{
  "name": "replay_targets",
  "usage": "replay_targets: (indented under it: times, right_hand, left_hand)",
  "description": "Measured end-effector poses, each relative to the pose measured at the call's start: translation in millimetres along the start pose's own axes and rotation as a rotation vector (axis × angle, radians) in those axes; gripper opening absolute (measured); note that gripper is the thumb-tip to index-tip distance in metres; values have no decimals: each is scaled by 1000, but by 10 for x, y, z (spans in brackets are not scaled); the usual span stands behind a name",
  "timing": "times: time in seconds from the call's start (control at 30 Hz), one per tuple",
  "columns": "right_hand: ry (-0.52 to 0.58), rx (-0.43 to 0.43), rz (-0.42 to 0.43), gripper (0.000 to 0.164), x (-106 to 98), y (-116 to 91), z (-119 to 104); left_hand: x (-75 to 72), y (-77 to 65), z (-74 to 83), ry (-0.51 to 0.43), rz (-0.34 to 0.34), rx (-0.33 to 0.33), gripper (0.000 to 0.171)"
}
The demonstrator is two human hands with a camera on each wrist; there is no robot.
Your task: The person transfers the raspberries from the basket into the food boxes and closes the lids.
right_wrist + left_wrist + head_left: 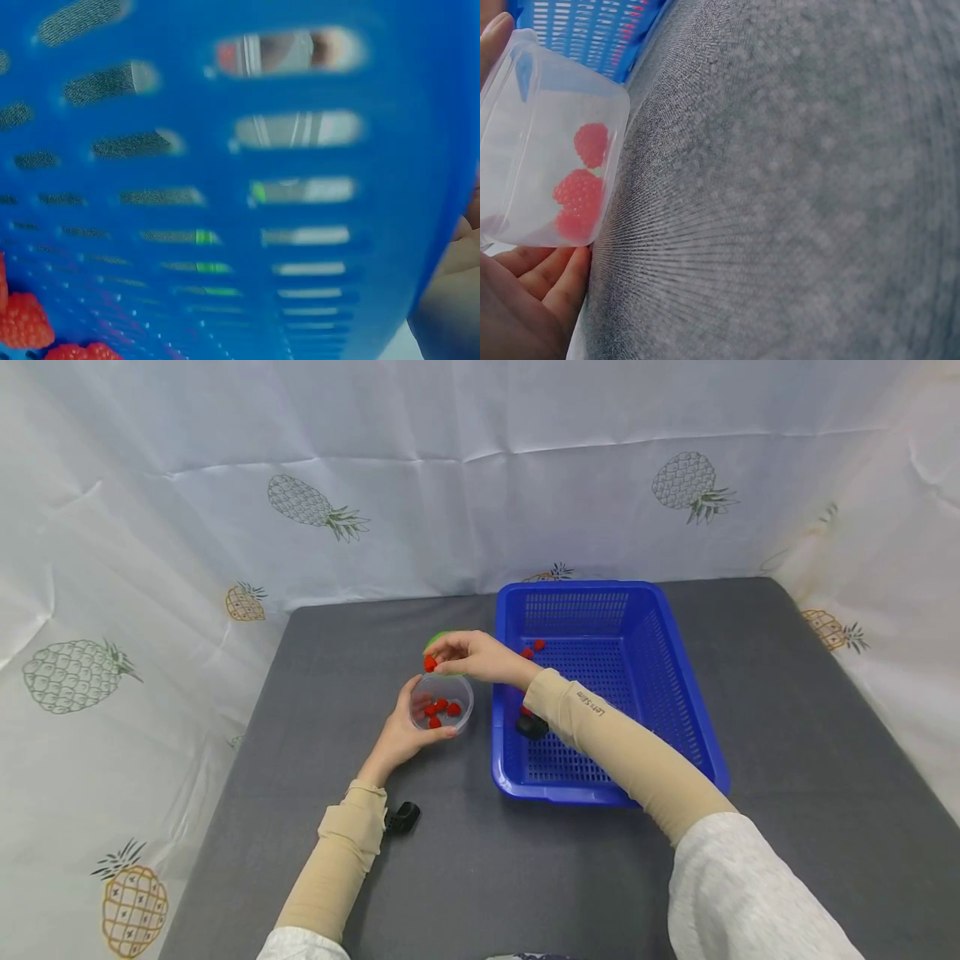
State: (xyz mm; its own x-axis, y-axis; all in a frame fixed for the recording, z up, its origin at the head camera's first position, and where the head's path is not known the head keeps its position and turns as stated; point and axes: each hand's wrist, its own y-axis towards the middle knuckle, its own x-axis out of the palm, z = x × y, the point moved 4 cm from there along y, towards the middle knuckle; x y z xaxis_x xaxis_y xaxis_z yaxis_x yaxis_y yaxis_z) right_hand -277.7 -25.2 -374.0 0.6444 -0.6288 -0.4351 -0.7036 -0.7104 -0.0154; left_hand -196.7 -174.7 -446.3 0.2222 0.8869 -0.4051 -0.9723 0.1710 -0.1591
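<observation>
Red berry (430,663) pinched at the far rim of the clear container (467,703), left of the blue basket (678,693).
Your right hand (480,657) pinches the berry between thumb and fingers; your left hand (399,735) is wrapped round the container, which has several loose berries (453,709) inside. A pinch loosened short of the rim could drop the berry onto the table (525,877); a knock from your right hand could tip the container. The black wrist camera (532,727) sits close to the basket's left wall and could snag it. Your right forearm (637,752) crosses the basket, hiding part of its contents; a green object (437,638), mostly covered by your right hand, lies beyond the container.
</observation>
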Motion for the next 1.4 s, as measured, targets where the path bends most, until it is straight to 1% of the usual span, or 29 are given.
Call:
replay_targets:
  times: [0.2, 0.3, 0.43, 0.53, 0.63, 0.73, 0.9, 1.03, 1.3, 1.37, 1.4]
  right_hand:
    - [-77, -1, -41, 32, 84, 43, 26]
    - [-130, -8, -64, 32, 118, 61, 27]
    - [-187, -24, -87, 30, 154, 87, 38]
    - [-212, -18, -103, 29, 172, 87, 41]
    - [-227, 1, -112, 28, 185, 78, 43]
    - [-255, 2, -117, 27, 202, 77, 48]
    - [-356, -5, -135, 26, 244, 76, 49]
    - [-452, 14, -144, 26, 269, 72, 28]
    - [-606, 62, -188, 27, 325, 49, 51]
    - [-628, 65, -192, 28, 332, 48, 62]
    - [-636, 65, -193, 28, 334, 47, 66]
  left_hand:
    - [15, 146, -265, -10, 5, -15, 107]
    - [22, 164, -309, -1, 19, 0, 107]
    - [24, 164, -310, 3, 32, 27, 107]
    - [23, 157, -297, 7, 35, 42, 108]
    - [21, 160, -293, 13, 44, 42, 108]
    - [20, 163, -288, 26, 48, 45, 107]
    - [18, 164, -283, 17, 46, 52, 105]
    - [9, 159, -284, 3, 43, 37, 107]
    - [13, 166, -297, -2, 20, 2, 110]
    - [12, 160, -274, -3, 13, -7, 109]
    - [12, 133, -222, 0, 11, -6, 108]
